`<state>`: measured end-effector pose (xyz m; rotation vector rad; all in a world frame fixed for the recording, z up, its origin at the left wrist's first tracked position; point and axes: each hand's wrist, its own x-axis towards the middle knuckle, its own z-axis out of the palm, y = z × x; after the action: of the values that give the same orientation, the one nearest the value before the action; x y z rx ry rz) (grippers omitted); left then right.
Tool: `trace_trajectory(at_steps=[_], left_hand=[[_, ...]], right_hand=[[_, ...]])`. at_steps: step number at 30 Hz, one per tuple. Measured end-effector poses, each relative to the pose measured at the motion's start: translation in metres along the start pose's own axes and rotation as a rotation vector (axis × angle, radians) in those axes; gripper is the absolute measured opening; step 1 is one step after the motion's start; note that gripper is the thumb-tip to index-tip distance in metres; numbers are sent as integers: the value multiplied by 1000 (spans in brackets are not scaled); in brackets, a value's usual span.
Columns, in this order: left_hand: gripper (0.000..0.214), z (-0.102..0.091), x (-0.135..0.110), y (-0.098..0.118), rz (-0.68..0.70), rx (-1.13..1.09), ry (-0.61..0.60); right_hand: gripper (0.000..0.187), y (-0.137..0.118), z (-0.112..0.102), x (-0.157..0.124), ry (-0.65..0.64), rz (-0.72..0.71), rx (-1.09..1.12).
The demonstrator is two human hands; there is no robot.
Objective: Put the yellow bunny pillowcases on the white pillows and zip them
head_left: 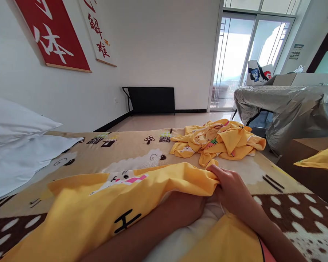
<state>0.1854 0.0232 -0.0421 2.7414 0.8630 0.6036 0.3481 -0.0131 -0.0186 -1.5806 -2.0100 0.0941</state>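
Observation:
A yellow garment [98, 203] with a cartoon print lies spread over the patterned bed cover [289, 203] right in front of me. My right hand [232, 189] is closed, its fingers pinching the garment's far edge. My left forearm reaches in from below and goes into the garment. Of my left hand [192, 205] only the back near the wrist shows, next to my right hand. Its fingers are hidden by the cloth.
A heap of more yellow clothes [218, 140] lies further out on the bed. White pillows [16, 145] are at the left. At the right stand a brown box [308, 171] bearing another yellow garment [321, 160] and a plastic-covered sofa [289, 105]. A black table [151, 100] stands against the far wall.

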Motion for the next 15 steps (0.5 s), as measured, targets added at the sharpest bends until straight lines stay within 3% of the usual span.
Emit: trace_trajectory(at_steps=[4,15], left_hand=[[40,-7,2,5,-28,-27,-79],[36,-11,3,9,-54,-54,-98]], right_hand=[[23,-1,-1,1,-2,-1,7],[20,0,-3,1,-19,-13,24]])
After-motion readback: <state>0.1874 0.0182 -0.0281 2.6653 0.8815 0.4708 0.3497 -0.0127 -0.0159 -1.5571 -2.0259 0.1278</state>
